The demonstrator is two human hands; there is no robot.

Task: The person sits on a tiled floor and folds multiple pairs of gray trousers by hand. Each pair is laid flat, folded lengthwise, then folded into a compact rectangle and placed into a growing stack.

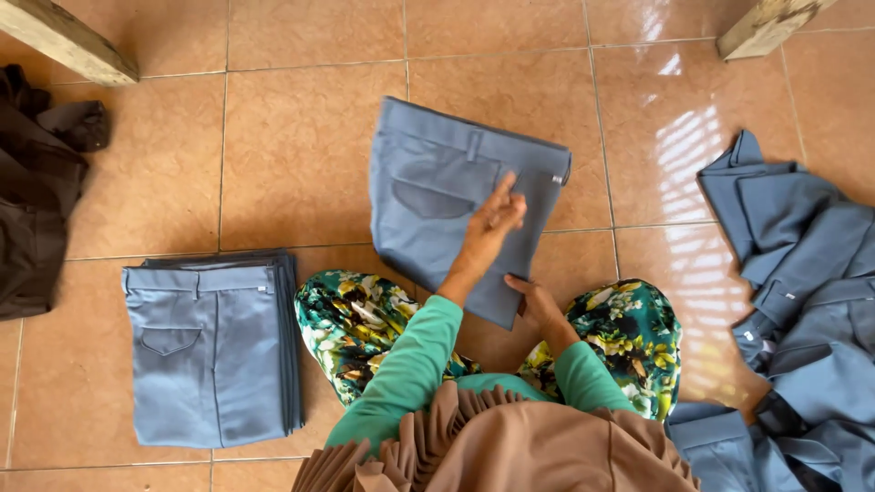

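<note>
— Where do the folded trousers [456, 196] lie?
— On the tiled floor [301, 137], straight ahead of the person's knees [351, 319], with the left hand [492, 223] flat on top and the right hand [538, 305] at the near edge.
— And to the left?
— A stack of folded trousers [210, 351] beside the left knee; farther left, a heap of garments [36, 182] at the frame's edge.
— The right?
— A loose pile of trousers [802, 301]. Two wooden legs [68, 41] stand at the far corners.
</note>
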